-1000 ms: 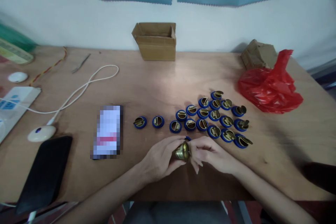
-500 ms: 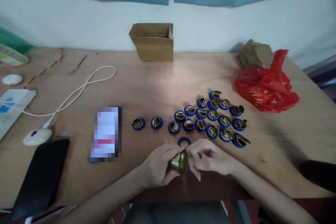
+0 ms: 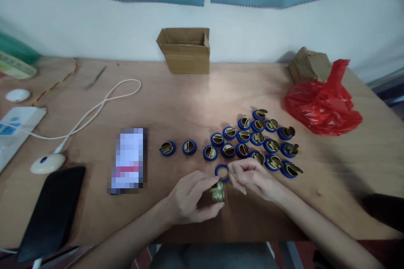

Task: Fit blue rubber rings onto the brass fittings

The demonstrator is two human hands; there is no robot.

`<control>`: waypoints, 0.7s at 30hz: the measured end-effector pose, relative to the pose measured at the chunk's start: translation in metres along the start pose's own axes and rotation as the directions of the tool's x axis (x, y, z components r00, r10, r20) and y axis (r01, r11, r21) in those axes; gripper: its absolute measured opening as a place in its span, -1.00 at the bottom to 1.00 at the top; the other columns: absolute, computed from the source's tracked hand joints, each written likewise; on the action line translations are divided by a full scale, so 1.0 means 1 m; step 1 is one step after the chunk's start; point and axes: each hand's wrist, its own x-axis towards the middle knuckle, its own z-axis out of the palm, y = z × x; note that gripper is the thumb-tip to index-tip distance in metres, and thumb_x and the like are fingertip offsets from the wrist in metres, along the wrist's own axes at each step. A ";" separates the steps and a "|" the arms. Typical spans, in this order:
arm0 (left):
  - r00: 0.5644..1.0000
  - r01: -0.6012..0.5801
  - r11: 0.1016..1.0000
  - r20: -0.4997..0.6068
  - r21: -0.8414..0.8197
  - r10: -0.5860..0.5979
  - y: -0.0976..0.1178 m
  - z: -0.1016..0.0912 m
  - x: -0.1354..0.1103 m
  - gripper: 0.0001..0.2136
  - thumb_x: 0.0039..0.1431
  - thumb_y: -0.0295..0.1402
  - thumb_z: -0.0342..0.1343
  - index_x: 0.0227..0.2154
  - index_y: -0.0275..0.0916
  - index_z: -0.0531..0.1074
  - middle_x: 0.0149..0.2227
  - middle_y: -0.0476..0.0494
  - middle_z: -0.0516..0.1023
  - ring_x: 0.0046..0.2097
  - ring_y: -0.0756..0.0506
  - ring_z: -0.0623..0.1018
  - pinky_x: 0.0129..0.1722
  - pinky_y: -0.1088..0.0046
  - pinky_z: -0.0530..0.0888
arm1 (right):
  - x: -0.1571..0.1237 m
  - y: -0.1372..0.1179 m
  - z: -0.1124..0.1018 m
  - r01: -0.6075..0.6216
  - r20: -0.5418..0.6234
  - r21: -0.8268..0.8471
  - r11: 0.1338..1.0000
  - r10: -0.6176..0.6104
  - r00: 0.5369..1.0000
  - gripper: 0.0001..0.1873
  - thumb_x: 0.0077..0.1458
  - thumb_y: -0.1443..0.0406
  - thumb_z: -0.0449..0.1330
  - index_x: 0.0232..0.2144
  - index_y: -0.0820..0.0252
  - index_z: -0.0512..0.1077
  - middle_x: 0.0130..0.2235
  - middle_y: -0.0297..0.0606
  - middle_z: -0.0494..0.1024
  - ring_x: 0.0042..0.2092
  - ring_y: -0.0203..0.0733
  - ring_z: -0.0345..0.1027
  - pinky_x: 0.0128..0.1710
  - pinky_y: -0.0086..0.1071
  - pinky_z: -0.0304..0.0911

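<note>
My left hand [image 3: 191, 197] pinches a stack of small brass clips [image 3: 217, 191] near the table's front edge. My right hand [image 3: 252, 178] is just to its right, fingers curled in a pinch beside an empty blue ring [image 3: 221, 171] lying on the wooden table [image 3: 176, 105]; what it holds is too small to make out. Beyond the hands lie several blue rings fitted with brass clips [image 3: 259, 143], and two more [image 3: 178, 148] stand apart to the left.
A blurred card or phone [image 3: 128, 159] and a black phone [image 3: 52, 210] lie at the left, with a white cable [image 3: 94, 109] and mouse-like puck [image 3: 47, 163]. An open cardboard box [image 3: 185, 49] stands at the back; a red plastic bag [image 3: 322, 103] at right.
My right hand drew away from the brass stack toward the blue ring, which now shows fully. My left hand turned the brass stack slightly.
</note>
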 end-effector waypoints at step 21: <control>0.999 -0.036 0.999 -0.001 0.022 0.036 0.001 -0.001 0.004 -0.63 0.13 -0.38 0.19 -0.02 -0.45 0.40 -0.35 -0.29 0.61 -0.36 -0.13 0.62 -0.41 0.38 0.62 | 0.001 0.002 0.005 -0.065 -0.112 0.080 0.995 0.074 0.991 -0.58 0.22 0.12 0.20 -0.57 0.13 0.16 -0.55 -0.50 0.12 -0.53 -0.37 -0.07 -0.52 -0.41 -0.14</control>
